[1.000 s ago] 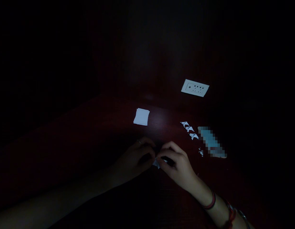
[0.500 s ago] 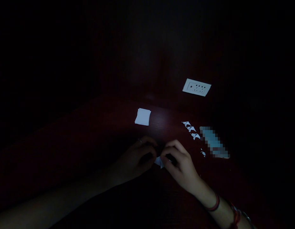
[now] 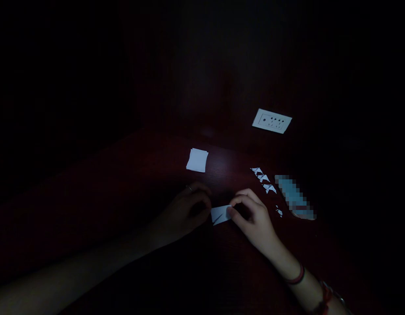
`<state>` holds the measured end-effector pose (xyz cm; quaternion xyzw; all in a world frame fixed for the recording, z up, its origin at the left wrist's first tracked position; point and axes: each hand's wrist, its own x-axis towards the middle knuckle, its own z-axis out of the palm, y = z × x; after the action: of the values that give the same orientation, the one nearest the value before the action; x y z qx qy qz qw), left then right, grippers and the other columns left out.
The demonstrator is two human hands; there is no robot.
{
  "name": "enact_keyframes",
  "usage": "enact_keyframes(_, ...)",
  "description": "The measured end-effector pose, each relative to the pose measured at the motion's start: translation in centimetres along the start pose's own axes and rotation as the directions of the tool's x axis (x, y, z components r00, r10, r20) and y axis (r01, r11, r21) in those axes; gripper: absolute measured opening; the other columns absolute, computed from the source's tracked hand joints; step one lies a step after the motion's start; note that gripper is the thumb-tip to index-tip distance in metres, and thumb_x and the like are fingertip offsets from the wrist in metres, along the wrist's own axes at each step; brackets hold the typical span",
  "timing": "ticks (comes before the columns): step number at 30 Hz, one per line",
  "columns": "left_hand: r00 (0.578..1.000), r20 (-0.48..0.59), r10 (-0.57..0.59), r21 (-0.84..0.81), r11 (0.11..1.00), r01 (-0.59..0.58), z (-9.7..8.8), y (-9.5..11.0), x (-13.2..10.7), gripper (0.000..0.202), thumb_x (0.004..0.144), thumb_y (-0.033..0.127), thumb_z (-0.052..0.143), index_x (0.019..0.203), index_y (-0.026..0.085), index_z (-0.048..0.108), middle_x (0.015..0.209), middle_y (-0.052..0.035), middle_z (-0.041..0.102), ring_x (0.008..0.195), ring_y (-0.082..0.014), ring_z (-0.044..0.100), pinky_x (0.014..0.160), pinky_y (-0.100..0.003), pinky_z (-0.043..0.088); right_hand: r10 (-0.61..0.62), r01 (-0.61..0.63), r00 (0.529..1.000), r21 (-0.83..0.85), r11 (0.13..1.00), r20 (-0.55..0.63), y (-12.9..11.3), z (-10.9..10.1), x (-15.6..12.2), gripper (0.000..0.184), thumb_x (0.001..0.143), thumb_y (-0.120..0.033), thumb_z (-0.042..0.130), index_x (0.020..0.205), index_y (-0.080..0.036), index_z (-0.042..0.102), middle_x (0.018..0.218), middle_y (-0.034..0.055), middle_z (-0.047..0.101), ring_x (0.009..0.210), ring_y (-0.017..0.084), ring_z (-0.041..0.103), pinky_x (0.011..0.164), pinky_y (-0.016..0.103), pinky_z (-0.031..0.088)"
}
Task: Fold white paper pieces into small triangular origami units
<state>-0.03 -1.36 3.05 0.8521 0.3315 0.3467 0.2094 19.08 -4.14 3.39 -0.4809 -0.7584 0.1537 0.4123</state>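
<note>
A small folded piece of white paper [image 3: 220, 215] is stretched between my two hands over the dark red table, with a dark slanting crease or gap in its lower part. My right hand [image 3: 253, 218] pinches its right end between thumb and forefinger. At the left end, the thumb and forefinger of my left hand [image 3: 186, 208] close on the paper's edge; this hand is in deep shadow, and a ring shows on one finger. Beyond the hands lies a stack of square white paper sheets [image 3: 197, 160].
Several small folded paper figures [image 3: 263, 178] lie in a row to the right, beside a pixelated flat bluish object [image 3: 294, 197]. White paper scraps [image 3: 279, 211] are just below them. A white wall socket [image 3: 272, 121] is on the back panel. The surroundings are very dark.
The paper has been turned from showing pointed flaps to a flatter rectangular face. My right hand has moved slightly right, my left slightly left, exposing more of the paper.
</note>
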Motion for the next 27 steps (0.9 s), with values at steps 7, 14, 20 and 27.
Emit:
enact_keyframes(7, 0.997, 0.016, 0.073, 0.027, 0.997, -0.073, 0.2, 0.4, -0.2, 0.011, 0.075, 0.010, 0.047, 0.081, 0.019, 0.051, 0.101, -0.0004, 0.044, 0.095, -0.0138, 0.044, 0.081, -0.028, 0.038, -0.164, 0.181, 0.979, -0.148, 0.972, 0.121, -0.6, -0.2, -0.2, 0.013, 0.075, -0.018, 0.051, 0.086, -0.020, 0.059, 0.092, 0.0046, 0.047, 0.089, 0.017, 0.045, 0.079, 0.032, 0.036)
enact_keyframes(14, 0.998, -0.026, 0.060, 0.038, 0.998, -0.059, 0.3, 0.3, 0.0, 0.009, 0.078, 0.013, 0.047, 0.080, 0.019, 0.053, 0.100, -0.0009, 0.044, 0.093, -0.0138, 0.045, 0.080, -0.027, 0.039, -0.054, 0.054, 0.997, 0.010, 0.999, 0.054, -0.8, 0.5, -0.2, 0.008, 0.076, -0.015, 0.050, 0.076, -0.017, 0.058, 0.081, 0.0027, 0.048, 0.078, 0.013, 0.048, 0.067, 0.024, 0.040)
enact_keyframes(20, 0.997, -0.022, 0.080, 0.046, 0.996, -0.079, 0.6, 0.0, -0.2, 0.011, 0.077, 0.011, 0.046, 0.079, 0.019, 0.054, 0.102, -0.0009, 0.044, 0.095, -0.0141, 0.044, 0.081, -0.028, 0.039, -0.114, 0.122, 0.991, -0.108, 0.987, 0.073, -1.1, 0.6, -0.2, 0.012, 0.076, -0.016, 0.050, 0.085, -0.018, 0.057, 0.088, 0.0038, 0.047, 0.085, 0.016, 0.045, 0.076, 0.030, 0.036)
enact_keyframes(27, 0.999, -0.006, 0.051, 0.032, 0.998, -0.050, 0.6, 0.2, -0.2, 0.009, 0.076, 0.012, 0.048, 0.077, 0.019, 0.054, 0.103, -0.0003, 0.043, 0.096, -0.0139, 0.043, 0.081, -0.027, 0.037, -0.112, 0.120, 0.989, -0.089, 0.989, 0.095, -1.6, 1.0, -0.3, 0.009, 0.079, -0.013, 0.044, 0.080, -0.016, 0.052, 0.085, 0.0033, 0.047, 0.081, 0.014, 0.045, 0.074, 0.029, 0.035)
